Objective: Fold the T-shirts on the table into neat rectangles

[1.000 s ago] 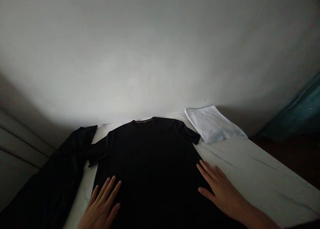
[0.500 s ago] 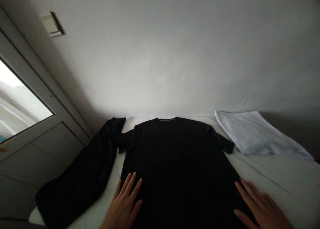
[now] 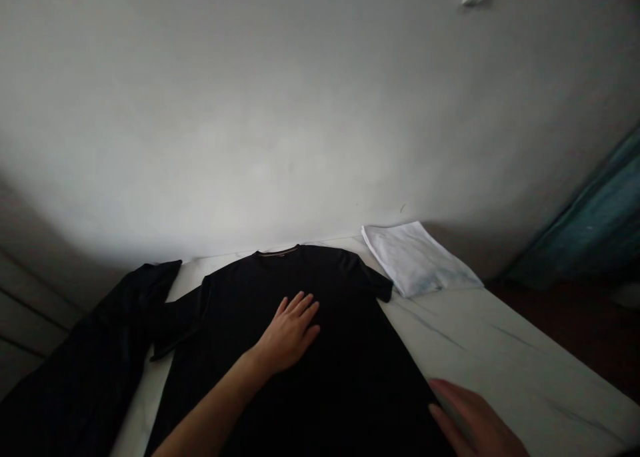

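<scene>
A black short-sleeved T-shirt (image 3: pixel 320 377) lies spread out, its collar toward the wall. Flat on the middle of its chest rests my left hand (image 3: pixel 287 334), fingers stretched out and holding nothing. My right hand (image 3: pixel 473 420) is at the shirt's right side edge, low in the view. Motion blurs its fingers, so I cannot tell whether they grip the fabric. To the left lies another dark garment (image 3: pixel 95 350), touching or overlapping the T-shirt's left sleeve.
A folded white cloth (image 3: pixel 417 257) lies at the back right, by the right sleeve. The white marble-patterned table (image 3: pixel 510 357) stands against a pale wall (image 3: pixel 280 124). A bluish-green hanging cloth (image 3: pixel 585 224) is beyond the table on the right.
The view has turned to the right. My left hand has moved from the T-shirt's left side onto its middle. My right hand stays by the right edge, fingers now closer to the thumb.
</scene>
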{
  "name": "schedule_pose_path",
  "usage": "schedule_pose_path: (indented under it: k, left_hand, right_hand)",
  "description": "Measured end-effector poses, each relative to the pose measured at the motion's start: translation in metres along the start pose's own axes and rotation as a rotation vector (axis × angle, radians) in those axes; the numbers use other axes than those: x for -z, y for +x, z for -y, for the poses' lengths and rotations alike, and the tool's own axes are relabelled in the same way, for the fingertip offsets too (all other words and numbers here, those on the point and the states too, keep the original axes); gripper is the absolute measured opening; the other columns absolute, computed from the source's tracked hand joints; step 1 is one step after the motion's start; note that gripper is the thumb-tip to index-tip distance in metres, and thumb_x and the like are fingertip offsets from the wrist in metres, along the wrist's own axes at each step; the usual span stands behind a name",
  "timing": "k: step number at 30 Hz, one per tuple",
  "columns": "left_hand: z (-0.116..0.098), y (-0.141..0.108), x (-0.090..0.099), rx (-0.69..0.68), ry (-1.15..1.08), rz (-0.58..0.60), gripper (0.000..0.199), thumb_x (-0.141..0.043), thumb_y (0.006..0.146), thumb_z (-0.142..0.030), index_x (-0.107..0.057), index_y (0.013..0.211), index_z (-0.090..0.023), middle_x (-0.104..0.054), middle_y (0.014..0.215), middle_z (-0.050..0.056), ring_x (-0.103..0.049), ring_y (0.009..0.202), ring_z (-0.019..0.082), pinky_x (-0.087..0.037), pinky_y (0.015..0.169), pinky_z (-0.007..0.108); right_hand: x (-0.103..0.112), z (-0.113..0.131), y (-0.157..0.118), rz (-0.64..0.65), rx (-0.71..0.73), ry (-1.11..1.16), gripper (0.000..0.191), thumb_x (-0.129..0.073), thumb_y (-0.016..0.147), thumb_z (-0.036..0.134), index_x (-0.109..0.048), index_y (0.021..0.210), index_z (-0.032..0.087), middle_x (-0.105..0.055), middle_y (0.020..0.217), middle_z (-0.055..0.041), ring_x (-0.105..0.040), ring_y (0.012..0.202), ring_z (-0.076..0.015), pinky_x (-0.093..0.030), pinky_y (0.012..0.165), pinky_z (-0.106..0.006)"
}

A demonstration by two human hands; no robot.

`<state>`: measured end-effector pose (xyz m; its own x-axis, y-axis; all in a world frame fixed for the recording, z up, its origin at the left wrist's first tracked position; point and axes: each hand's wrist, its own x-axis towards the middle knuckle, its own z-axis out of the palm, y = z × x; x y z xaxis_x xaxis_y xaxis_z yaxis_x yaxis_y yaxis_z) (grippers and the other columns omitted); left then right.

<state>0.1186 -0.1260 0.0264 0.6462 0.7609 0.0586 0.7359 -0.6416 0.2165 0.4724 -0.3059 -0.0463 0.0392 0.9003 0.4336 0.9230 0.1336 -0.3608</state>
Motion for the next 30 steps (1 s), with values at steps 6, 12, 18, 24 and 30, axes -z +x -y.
schedule_pose_path:
  k: [6,12,18,24,30]
  left_hand:
    - [0.000,0.160,-0.020,0.030,0.058,0.014,0.054,-0.030,0.102,-0.035,-0.037,0.152,-0.018,-0.032,0.164,0.009,-0.021,0.154,0.028,-0.024,0.122,0.057]
    - [0.023,0.220,-0.040,0.110,0.080,-0.003,0.056,-0.031,0.101,-0.039,-0.036,0.153,-0.020,-0.032,0.164,0.011,-0.020,0.154,0.031,-0.021,0.121,0.061]
    - [0.037,0.227,-0.055,0.139,0.065,0.019,0.070,-0.022,0.098,-0.063,-0.032,0.156,-0.025,-0.026,0.166,0.011,-0.016,0.153,0.039,-0.016,0.121,0.061]
    - [0.036,0.234,-0.055,0.179,0.031,0.040,0.068,-0.018,0.099,-0.061,-0.029,0.157,-0.028,-0.022,0.168,0.011,-0.015,0.154,0.040,-0.014,0.119,0.067]
    - [0.036,0.239,-0.059,0.179,0.033,0.035,0.077,-0.022,0.095,-0.071,-0.027,0.158,-0.028,-0.019,0.168,0.013,-0.011,0.154,0.042,-0.008,0.119,0.068]
  right_hand:
    - [-0.022,0.009,0.182,0.027,-0.112,0.009,0.030,-0.049,0.096,0.036,-0.076,0.099,0.022,-0.078,0.097,-0.0087,-0.073,0.088,-0.0231,-0.055,0.081,-0.032]
    - [-0.060,0.008,0.269,0.323,-0.157,-0.368,0.019,-0.058,0.094,0.030,-0.074,0.091,0.019,-0.076,0.099,-0.0121,-0.070,0.096,-0.0256,-0.046,0.076,-0.030]
    - [-0.053,-0.030,0.323,0.209,-0.316,-0.342,0.026,-0.042,0.100,0.021,-0.064,0.113,0.018,-0.075,0.099,-0.0114,-0.070,0.093,-0.0232,-0.043,0.074,-0.029]
    - [-0.062,-0.062,0.332,0.304,-0.308,-0.073,0.017,-0.057,0.093,0.030,-0.067,0.099,0.017,-0.074,0.099,-0.0096,-0.069,0.092,-0.0227,-0.046,0.076,-0.028]
    - [-0.063,-0.070,0.309,0.176,-0.188,0.156,0.029,-0.063,0.083,0.024,-0.061,0.112,0.020,-0.073,0.101,-0.0058,-0.068,0.093,-0.0223,-0.050,0.081,-0.030]
